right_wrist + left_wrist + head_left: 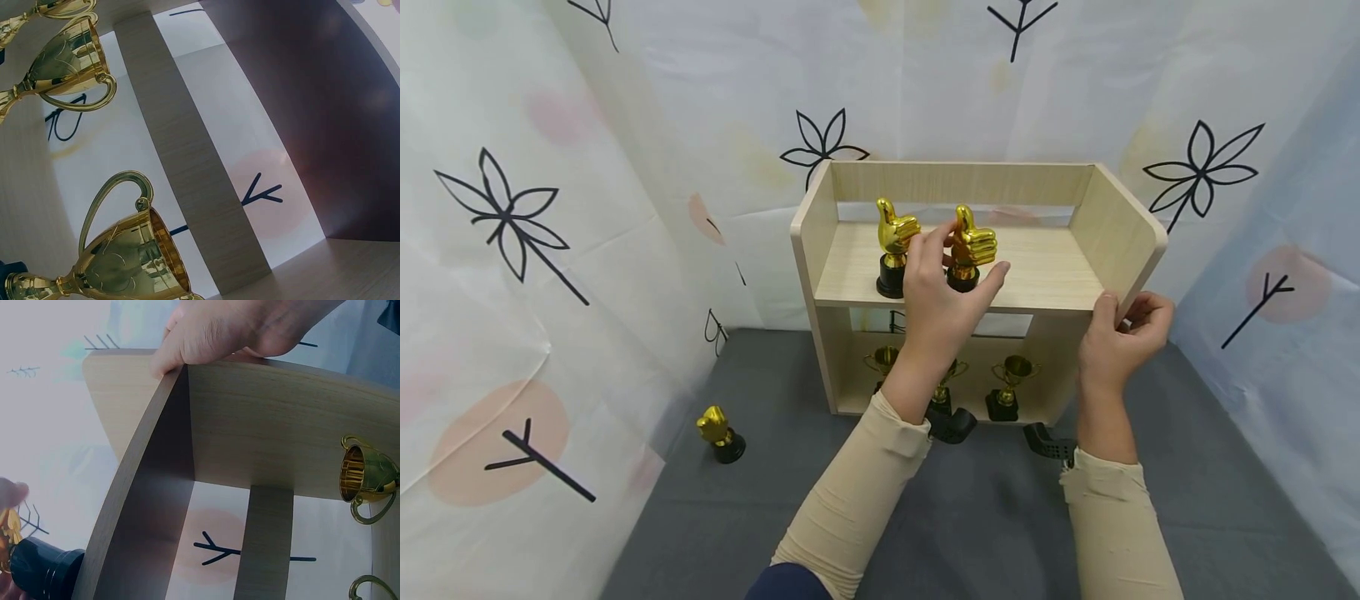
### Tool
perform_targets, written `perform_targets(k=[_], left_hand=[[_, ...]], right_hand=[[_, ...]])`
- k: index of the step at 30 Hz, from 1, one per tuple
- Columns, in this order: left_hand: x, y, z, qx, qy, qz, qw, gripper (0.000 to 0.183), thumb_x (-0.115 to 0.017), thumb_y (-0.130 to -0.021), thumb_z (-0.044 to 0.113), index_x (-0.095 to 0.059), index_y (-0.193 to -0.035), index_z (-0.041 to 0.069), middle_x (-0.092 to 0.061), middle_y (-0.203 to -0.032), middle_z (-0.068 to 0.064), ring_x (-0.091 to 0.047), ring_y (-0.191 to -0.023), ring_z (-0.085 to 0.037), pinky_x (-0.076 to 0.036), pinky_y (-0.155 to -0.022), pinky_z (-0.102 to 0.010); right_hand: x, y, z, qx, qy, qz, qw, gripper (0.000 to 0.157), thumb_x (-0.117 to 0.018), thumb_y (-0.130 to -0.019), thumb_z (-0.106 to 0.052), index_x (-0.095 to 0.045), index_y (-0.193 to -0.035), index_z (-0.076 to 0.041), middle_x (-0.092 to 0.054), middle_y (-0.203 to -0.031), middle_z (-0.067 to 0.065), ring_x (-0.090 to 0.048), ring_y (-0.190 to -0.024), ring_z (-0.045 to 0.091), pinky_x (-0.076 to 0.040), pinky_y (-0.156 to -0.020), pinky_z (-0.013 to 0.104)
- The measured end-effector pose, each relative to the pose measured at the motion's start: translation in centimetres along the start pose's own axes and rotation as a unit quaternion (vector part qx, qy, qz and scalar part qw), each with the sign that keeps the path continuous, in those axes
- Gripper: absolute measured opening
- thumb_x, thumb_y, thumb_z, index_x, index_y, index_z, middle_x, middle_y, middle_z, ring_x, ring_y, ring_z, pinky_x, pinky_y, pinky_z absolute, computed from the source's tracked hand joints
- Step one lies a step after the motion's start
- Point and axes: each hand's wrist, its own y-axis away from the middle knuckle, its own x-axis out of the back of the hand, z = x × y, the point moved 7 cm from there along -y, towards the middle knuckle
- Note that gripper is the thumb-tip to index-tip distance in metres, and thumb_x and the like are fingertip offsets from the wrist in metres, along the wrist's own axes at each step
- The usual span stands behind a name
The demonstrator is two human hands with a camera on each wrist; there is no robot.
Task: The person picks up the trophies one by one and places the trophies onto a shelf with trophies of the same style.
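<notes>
On the upper board of the wooden shelf unit [872, 275], my left hand [943, 292] is around a gold thumbs-up trophy [976, 246]. Its index finger lies against the trophy's left side, while the thumb stands spread off to the right. In the left wrist view, that trophy's black base [44, 569] sits on the board. A second thumbs-up trophy [891, 279] stands just left of it, partly behind the fingers. My right hand [1120, 342] grips the unit's right side panel [1123, 225], thumb in front at board height; the left wrist view shows this grip too.
Three gold cup trophies with black bases, including the rightmost cup [1011, 379], stand on the lower level. Another thumbs-up trophy [721, 433] rests on the grey tabletop [760, 500] at left. Patterned white cloth [700, 75] hangs behind and along both sides.
</notes>
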Motion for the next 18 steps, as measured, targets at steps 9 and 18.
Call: perform_targets(k=[9,18], left_hand=[[0.31,0.43,0.13,-0.027,0.019,0.01,0.9994,0.054,-0.08,-0.092,0.023,-0.064,-0.137,-0.001,-0.065,-0.121,-0.015,-0.059,-0.094,-0.023,-0.053,-0.08,-0.033],[0.21,0.51,-0.08,-0.042,0.003,0.014,0.999,0.048,-0.079,-0.095,0.02,-0.065,-0.135,-0.002,-0.066,-0.121,-0.017,-0.061,-0.099,-0.027,-0.056,-0.087,-0.038]], right_hand=[[-0.07,-0.03,-0.09,0.011,0.001,-0.004,1.0,0.018,-0.064,-0.094,-0.007,-0.052,-0.091,-0.019,-0.046,-0.085,-0.006,-0.038,-0.071,0.008,-0.027,-0.066,0.023],[-0.02,-0.09,0.02,0.002,0.003,-0.003,1.0,0.015,-0.064,-0.094,-0.008,-0.053,-0.093,-0.017,-0.046,-0.087,-0.005,-0.039,-0.072,0.008,-0.027,-0.068,0.023]])
